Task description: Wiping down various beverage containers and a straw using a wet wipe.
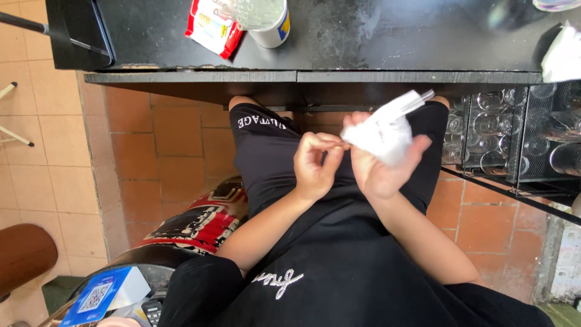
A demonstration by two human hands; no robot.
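My right hand (378, 169) grips a crumpled white tissue (383, 134) together with a clear plastic-wrapped straw-like piece (416, 101) that sticks out up and to the right. My left hand (315, 163) pinches the left edge of the tissue between thumb and fingers. Both hands are over my lap, above black shorts (266, 151), just in front of a black counter edge (315, 77).
On the black counter stand a white cup (266, 18) and a red and white packet (212, 27). A wire rack of glasses (514, 130) is at the right. A red patterned stool (200, 221) and tiled floor (163, 145) lie at the left.
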